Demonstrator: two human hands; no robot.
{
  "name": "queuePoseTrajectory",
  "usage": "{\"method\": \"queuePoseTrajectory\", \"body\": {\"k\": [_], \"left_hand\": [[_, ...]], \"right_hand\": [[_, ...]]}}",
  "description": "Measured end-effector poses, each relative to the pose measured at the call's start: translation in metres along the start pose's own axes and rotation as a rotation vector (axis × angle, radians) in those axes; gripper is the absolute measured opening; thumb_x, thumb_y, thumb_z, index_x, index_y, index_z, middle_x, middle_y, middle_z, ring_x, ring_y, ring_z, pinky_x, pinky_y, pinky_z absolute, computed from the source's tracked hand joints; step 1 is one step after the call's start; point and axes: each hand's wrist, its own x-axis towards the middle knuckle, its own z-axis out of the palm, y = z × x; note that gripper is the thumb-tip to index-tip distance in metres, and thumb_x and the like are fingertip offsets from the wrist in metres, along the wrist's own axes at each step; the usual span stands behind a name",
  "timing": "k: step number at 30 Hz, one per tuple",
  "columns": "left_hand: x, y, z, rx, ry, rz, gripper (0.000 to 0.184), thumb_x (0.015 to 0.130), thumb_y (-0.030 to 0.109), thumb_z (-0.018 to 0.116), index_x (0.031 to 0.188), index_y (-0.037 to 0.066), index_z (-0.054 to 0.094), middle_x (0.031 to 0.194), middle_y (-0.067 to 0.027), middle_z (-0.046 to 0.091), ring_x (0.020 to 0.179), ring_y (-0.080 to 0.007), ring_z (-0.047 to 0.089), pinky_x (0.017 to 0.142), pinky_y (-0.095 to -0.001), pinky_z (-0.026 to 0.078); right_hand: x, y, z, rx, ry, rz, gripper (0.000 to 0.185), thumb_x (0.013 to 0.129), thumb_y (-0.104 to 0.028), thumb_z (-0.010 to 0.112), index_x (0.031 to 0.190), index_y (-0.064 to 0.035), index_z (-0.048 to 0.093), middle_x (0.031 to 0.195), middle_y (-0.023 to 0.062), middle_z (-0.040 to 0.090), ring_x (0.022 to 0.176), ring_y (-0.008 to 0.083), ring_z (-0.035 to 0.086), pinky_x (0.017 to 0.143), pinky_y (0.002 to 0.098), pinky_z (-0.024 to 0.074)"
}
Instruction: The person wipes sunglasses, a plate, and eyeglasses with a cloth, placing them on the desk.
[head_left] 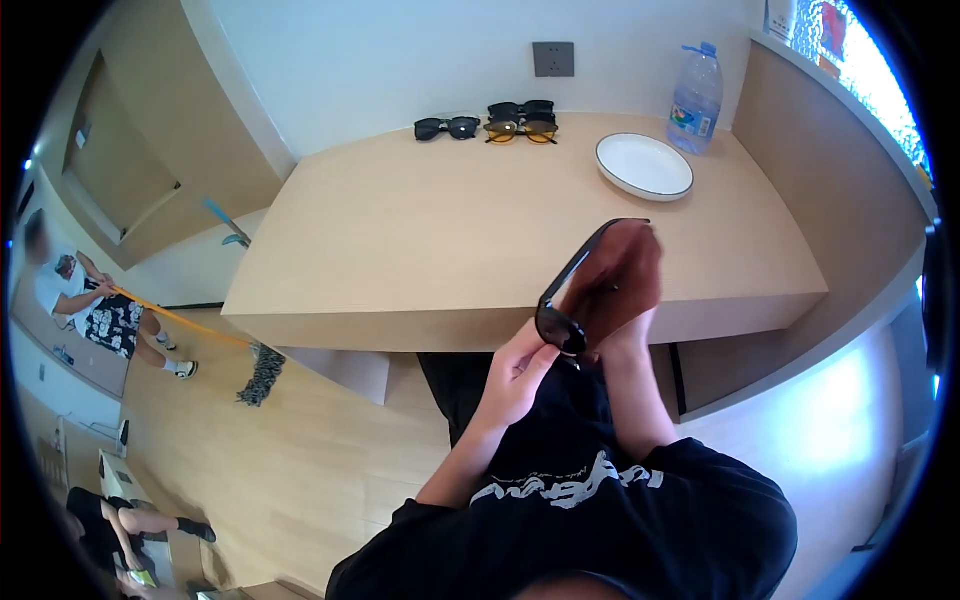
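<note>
My left hand (518,378) pinches a pair of dark sunglasses (562,330) at the lens end, over the near edge of the desk. One temple arm of the glasses stretches up and to the right. A reddish-brown cloth (622,285) lies against that arm and covers most of my right hand (628,340). Only the wrist and heel of that hand show below it; its fingers are hidden behind the folds. Whether the cloth is a flat piece or a soft pouch cannot be made out.
On the desk (400,240) are black sunglasses (447,128), another dark pair (520,109), yellow-lensed glasses (521,132), a white plate (645,166) and a water bottle (696,100). At left a person (75,290) holds a mop (262,375); another person (120,520) sits lower left.
</note>
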Motion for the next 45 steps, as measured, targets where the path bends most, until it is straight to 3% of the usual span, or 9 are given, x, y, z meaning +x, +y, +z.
{"method": "queuePoseTrajectory", "body": {"k": [6,14,16,18,22,32,40,42,45], "left_hand": [[0.005,0.005,-0.029,0.080,0.141,-0.019,0.021,0.094,0.014,0.049,0.102,-0.003,0.059,0.091,-0.0048,0.061,0.087,-0.0095,0.055,0.081,-0.0221,0.041],[0.018,0.019,-0.041,0.068,0.270,0.109,0.007,0.081,-0.005,0.063,0.088,-0.005,0.061,0.097,-0.0086,0.059,0.084,-0.0104,0.056,0.074,-0.0205,0.045],[0.022,0.012,-0.040,0.164,0.235,0.130,0.009,0.080,-0.004,0.064,0.088,-0.006,0.061,0.094,-0.0091,0.062,0.083,-0.0109,0.058,0.073,-0.0221,0.046],[0.027,0.017,-0.039,0.271,0.096,0.174,0.013,0.080,-0.006,0.063,0.092,-0.006,0.062,0.097,-0.0116,0.063,0.082,-0.0147,0.061,0.069,-0.0228,0.050],[0.041,0.031,-0.021,0.580,0.122,0.325,0.014,0.075,-0.008,0.065,0.088,-0.004,0.062,0.110,-0.0145,0.058,0.083,-0.0179,0.062,0.066,-0.0247,0.052],[0.059,0.033,-0.025,0.658,0.020,0.330,0.019,0.074,-0.001,0.067,0.090,0.001,0.058,0.107,-0.0132,0.062,0.100,-0.0280,0.058,0.081,-0.0337,0.048],[0.154,0.031,-0.067,0.994,-0.119,-0.095,0.018,0.085,0.006,0.060,0.100,-0.003,0.057,0.085,-0.0080,0.064,0.066,-0.0101,0.056,0.061,-0.0234,0.047],[0.208,-0.002,-0.084,0.935,-0.231,-0.154,0.021,0.085,0.008,0.059,0.103,-0.002,0.057,0.089,-0.0092,0.065,0.076,-0.0120,0.060,0.069,-0.0249,0.048],[0.274,-0.052,-0.111,0.990,-0.329,-0.208,0.024,0.084,0.007,0.059,0.106,-0.001,0.057,0.094,-0.0100,0.065,0.088,-0.0159,0.062,0.078,-0.0275,0.048]], "right_hand": [[0.037,-0.051,-0.045,-0.126,0.503,-0.491,0.031,0.095,-0.036,0.040,0.099,-0.0081,0.054,0.091,0.0100,0.058,0.081,0.0203,0.056,0.073,0.0344,0.0478],[0.018,-0.043,-0.041,-0.601,0.218,-0.157,0.040,0.087,-0.022,0.042,0.059,0.0042,0.054,0.051,0.0117,0.048,0.042,0.0175,0.044,0.040,0.0223,0.0357],[0.009,-0.047,-0.043,-1.116,-0.266,0.207,0.034,0.077,-0.022,0.060,0.102,0.0008,0.060,0.097,0.0110,0.059,0.076,0.0204,0.056,0.066,0.0310,0.0442],[0.003,-0.032,-0.037,-1.725,-0.542,-0.443,0.041,0.067,-0.012,0.068,0.105,0.0006,0.058,0.096,0.0107,0.058,0.076,0.0240,0.056,0.068,0.0327,0.0442],[-0.001,-0.038,0.007,-1.354,-0.446,-0.177,0.054,0.053,-0.009,0.069,0.104,0.0020,0.055,0.091,0.0176,0.056,0.081,0.0323,0.054,0.073,0.0346,0.0449],[0.023,-0.016,-0.079,-0.535,-0.001,-0.057,0.055,0.093,-0.049,0.035,0.119,-0.0018,0.047,0.103,0.0140,0.059,0.093,0.0224,0.056,0.085,0.0314,0.0442],[0.027,-0.104,-0.046,-0.147,0.488,-0.441,0.027,0.100,-0.024,0.035,0.094,-0.0040,0.053,0.082,-0.0017,0.051,0.073,0.0040,0.047,0.069,0.0128,0.0412],[0.035,-0.113,-0.093,0.443,-0.123,-0.240,0.026,0.097,-0.027,0.040,0.091,-0.0048,0.051,0.081,0.0026,0.053,0.077,0.0098,0.049,0.073,0.0188,0.0448],[0.024,-0.118,-0.070,0.396,-0.042,-0.179,0.030,0.096,-0.026,0.042,0.073,-0.0077,0.046,0.065,-0.0011,0.047,0.061,0.0089,0.044,0.056,0.0199,0.0415]]}}
